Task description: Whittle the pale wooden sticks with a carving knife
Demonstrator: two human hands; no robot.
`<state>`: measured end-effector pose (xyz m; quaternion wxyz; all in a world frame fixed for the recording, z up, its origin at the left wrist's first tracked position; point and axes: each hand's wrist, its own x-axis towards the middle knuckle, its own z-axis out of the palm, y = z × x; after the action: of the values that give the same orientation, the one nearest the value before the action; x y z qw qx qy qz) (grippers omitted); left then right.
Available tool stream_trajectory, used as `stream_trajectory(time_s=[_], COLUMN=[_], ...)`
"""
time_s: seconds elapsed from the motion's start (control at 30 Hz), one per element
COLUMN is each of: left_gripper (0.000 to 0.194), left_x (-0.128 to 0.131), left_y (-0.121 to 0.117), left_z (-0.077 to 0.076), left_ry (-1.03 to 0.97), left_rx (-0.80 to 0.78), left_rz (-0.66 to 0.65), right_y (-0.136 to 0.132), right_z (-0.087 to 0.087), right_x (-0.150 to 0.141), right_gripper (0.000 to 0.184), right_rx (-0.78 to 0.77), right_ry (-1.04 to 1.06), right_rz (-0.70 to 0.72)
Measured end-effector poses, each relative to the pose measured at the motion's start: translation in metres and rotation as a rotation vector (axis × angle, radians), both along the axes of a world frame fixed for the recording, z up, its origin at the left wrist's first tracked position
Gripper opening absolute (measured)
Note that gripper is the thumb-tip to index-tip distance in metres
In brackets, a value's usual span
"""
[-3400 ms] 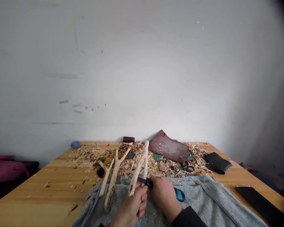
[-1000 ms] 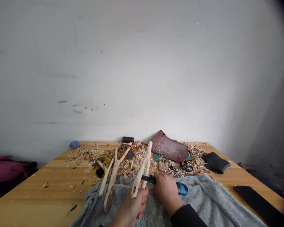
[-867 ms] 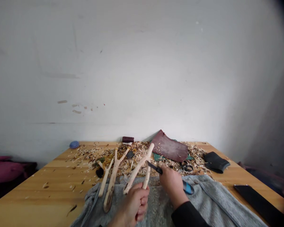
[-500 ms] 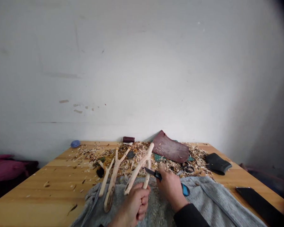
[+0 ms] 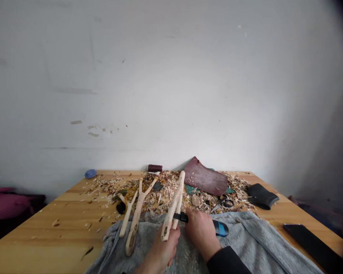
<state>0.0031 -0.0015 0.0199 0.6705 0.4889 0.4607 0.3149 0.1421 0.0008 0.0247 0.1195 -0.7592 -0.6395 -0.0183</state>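
a pine table (image 5: pixel 37 238) is bearing a grey knitted cloth (image 5: pixel 268 239) at its near edge, a drift of pale wood shavings (image 5: pixel 160 188), a small blue disc (image 5: pixel 90 174), a curved black piece (image 5: pixel 260 196) and a flat black slab (image 5: pixel 311 239).

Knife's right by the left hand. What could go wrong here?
A slip is the main risk: the knife in the right hand sits against the forked stick, just above the left hand, so the blade could run into that hand. The stick also seems held only near its lower end, so it may flex or twist under a cut.
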Motion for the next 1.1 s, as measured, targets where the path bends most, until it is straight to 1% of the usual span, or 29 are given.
stream_trajectory(time_s=[0.1,0.2,0.23,0.3,0.37,0.43,0.53,0.63,0.7,0.8,0.93,1.0,1.1], left_gripper=[0.018,0.016,0.015,0.014,0.015,0.016,0.019,0.024,0.027,0.034,0.041,0.042,0.046], left_x=[0.000,-0.002,-0.003,-0.003,-0.003,-0.003,-0.002,-0.002,-0.002,-0.002,0.001,0.002,0.003], left_y=[0.001,0.002,0.002,0.002,0.002,0.002,0.002,0.004,0.004,0.004,0.002,0.000,-0.001], left_z=[0.003,0.008,0.009,0.012,0.014,0.015,0.016,0.014,0.011,0.006,0.002,0.001,-0.003], left_ry=[-0.004,-0.024,-0.028,-0.023,-0.022,-0.030,-0.035,-0.005,0.000,-0.007,0.032,0.070,0.080], left_rx=[-0.011,-0.044,-0.071,-0.133,-0.158,-0.148,-0.127,-0.107,-0.087,-0.055,-0.018,0.023,0.098], left_rz=[0.006,-0.009,-0.019,-0.036,-0.036,-0.019,0.007,0.005,-0.025,-0.067,-0.122,-0.160,-0.172], right_y=[0.005,0.011,0.012,0.015,0.015,0.014,0.010,0.008,0.008,0.008,0.007,0.007,0.007], right_z=[-0.002,-0.002,-0.001,0.001,0.003,0.004,0.003,0.003,0.002,0.002,0.000,0.000,0.000], right_x=[0.002,0.013,0.019,0.034,0.046,0.051,0.045,0.038,0.036,0.034,0.028,0.026,0.027], right_gripper=[0.026,0.026,0.027,0.029,0.026,0.020,0.018,0.018,0.018,0.024,0.030,0.026,0.017], right_rx=[0.031,0.066,0.071,0.056,0.034,0.034,0.093,0.169,0.229,0.323,0.376,0.383,0.393], right_ry=[-0.025,-0.037,-0.040,-0.035,-0.040,-0.016,0.029,0.088,0.149,0.253,0.326,0.332,0.327], right_rz=[0.009,0.001,-0.023,-0.142,-0.226,-0.233,-0.185,-0.152,-0.131,-0.057,0.051,0.081,0.095])
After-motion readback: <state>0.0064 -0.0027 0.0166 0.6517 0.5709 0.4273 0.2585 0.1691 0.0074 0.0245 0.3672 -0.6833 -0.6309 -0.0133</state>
